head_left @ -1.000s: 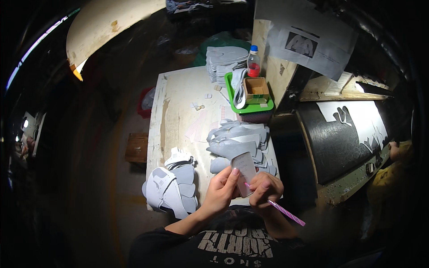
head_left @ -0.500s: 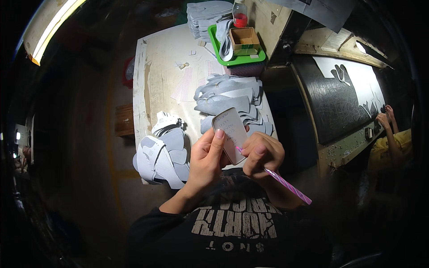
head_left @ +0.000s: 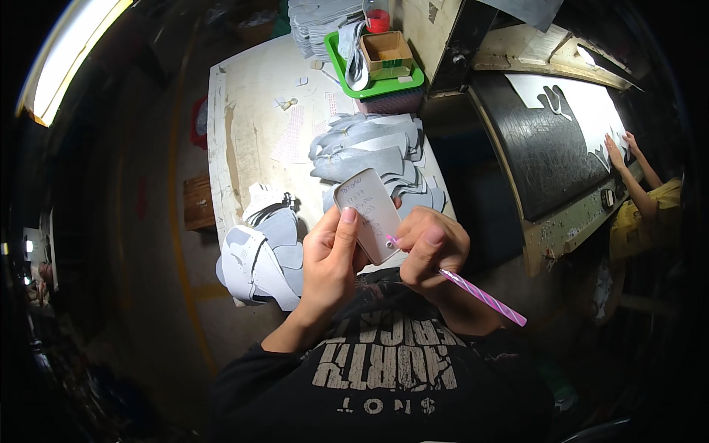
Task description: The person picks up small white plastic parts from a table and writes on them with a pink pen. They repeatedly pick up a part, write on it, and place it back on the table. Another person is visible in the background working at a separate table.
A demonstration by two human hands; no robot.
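Note:
My left hand (head_left: 334, 247) grips a small pale card-like slab (head_left: 363, 203) with rounded corners, a darker rim and handwriting on its face. The thumb presses on its left edge. Closed around a pink and purple striped pen (head_left: 485, 298), my right hand (head_left: 432, 247) is at the slab's lower right. The pen's pink front end meets or hovers over the slab there; contact cannot be made out. Behind the slab lie layered grey cut pieces (head_left: 365, 151). A bundle of grey and white pieces, wrapped with a white strip (head_left: 277, 275), sits left of my left hand.
The white table (head_left: 255, 88) carries printed paper strips (head_left: 289, 136), a green tray (head_left: 342, 74) with a cardboard box (head_left: 387, 53), and stacked grey pieces (head_left: 317, 26). To the right, a co-worker's hands (head_left: 614, 151) are at a white sheet (head_left: 587, 111) on a black work surface (head_left: 528, 148).
The view has shifted a little. My hands still hold the slab and pen, the slab slightly farther from my right fist. The co-worker's hands have moved up onto the white sheet.

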